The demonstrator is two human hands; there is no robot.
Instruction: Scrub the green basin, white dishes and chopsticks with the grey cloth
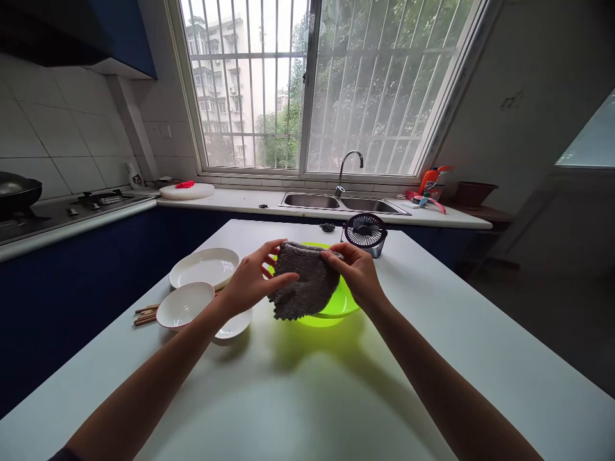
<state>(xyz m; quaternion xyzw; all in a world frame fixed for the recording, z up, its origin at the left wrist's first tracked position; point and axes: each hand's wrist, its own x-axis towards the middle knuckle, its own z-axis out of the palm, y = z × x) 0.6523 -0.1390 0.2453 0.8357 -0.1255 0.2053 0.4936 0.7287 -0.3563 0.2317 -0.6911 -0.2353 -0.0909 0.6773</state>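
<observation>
A dark grey, fuzzy cleaning cloth with a zigzag lower edge hangs folded between my hands, above a bright green plastic basin. My right hand pinches its upper right corner between thumb and fingers. At the upper left, my left hand has its fingers at the cloth's edge and its thumb across the front; some fingertips are hidden behind the cloth. The cloth covers much of the basin.
Left on the white table are an oval plate, a white bowl, a small plate and wooden chopsticks. A black fan and a dark scourer stand behind the basin. Beyond is a double sink.
</observation>
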